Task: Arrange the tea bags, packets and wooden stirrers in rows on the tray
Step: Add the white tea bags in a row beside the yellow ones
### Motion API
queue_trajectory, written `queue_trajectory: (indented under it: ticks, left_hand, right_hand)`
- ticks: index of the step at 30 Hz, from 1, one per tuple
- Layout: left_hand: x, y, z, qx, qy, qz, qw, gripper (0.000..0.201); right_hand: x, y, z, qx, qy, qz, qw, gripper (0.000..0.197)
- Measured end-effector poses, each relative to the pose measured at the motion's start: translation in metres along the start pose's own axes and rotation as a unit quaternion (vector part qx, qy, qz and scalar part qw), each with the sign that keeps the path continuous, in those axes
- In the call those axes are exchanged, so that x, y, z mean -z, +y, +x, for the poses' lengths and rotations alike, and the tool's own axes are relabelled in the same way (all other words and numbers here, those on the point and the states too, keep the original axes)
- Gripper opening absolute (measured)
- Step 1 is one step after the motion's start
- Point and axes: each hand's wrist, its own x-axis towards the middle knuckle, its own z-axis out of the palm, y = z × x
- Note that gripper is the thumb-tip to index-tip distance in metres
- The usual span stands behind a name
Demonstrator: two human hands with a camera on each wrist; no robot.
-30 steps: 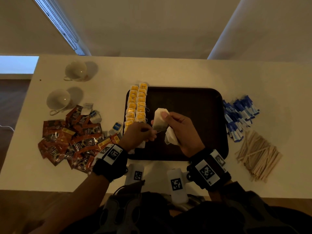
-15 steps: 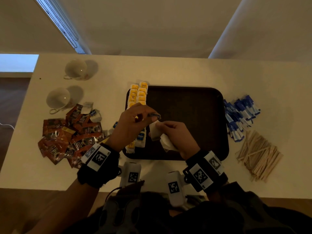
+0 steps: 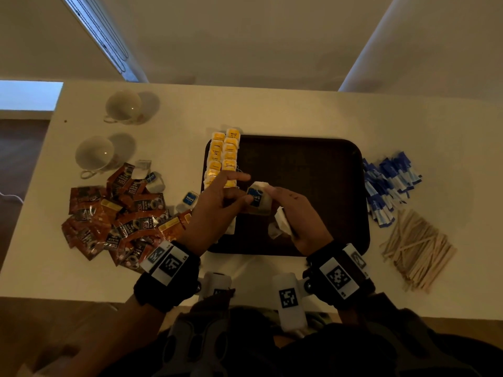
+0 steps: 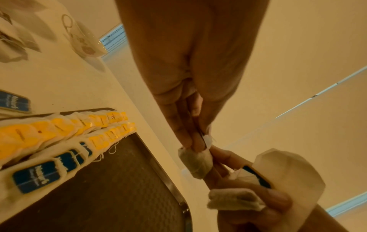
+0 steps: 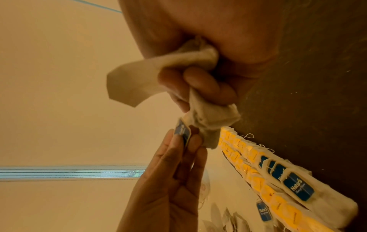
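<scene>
Mid tea-bag step: my left hand (image 3: 217, 205) pinched the blue-tagged tea bag (image 3: 257, 198) above the tray (image 3: 313, 148), right hand (image 3: 296, 213) clamped on spare bags, so next, I reckon, lay it w/ the 2nd row's blue tags.

Two white cups (image 3: 123, 106) (image 3: 95, 154) — far left on the white table (image 3: 285, 112), near each other.
</scene>
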Motion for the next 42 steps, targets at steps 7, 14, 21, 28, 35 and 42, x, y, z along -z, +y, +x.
queue_trajectory:
  ticks: [7, 14, 21, 28, 35, 42]
  left_hand:
    - [-0.010, -0.007, 0.000, 0.028, 0.067, -0.006, 0.997, 0.015]
    - [-0.009, -0.008, -0.001, 0.054, 0.054, -0.065, 0.995, 0.014]
    - [-0.002, -0.004, 0.001, 0.088, 0.011, -0.075, 0.993, 0.010]
    - [0.007, 0.002, 0.008, 0.142, -0.036, -0.069, 0.987, 0.010]
    - [0.003, 0.003, 0.008, 0.114, -0.031, -0.041, 0.992, 0.014]
    - [0.009, 0.002, 0.008, 0.109, -0.046, -0.028, 0.993, 0.014]
  right_hand:
    - [0.000, 0.003, 0.002, 0.028, 0.001, 0.009, 1.000, 0.020]
    - [0.002, 0.003, 0.004, 0.052, -0.004, -0.005, 0.999, 0.021]
    - [0.002, 0.005, 0.004, 0.082, -0.042, -0.030, 0.995, 0.031]
    - [0.003, 0.004, 0.000, 0.088, -0.066, -0.065, 0.992, 0.026]
    - [0.005, 0.006, 0.003, 0.110, -0.080, -0.107, 0.985, 0.028]
    - [0.006, 0.011, 0.006, 0.136, -0.106, -0.109, 0.979, 0.034]
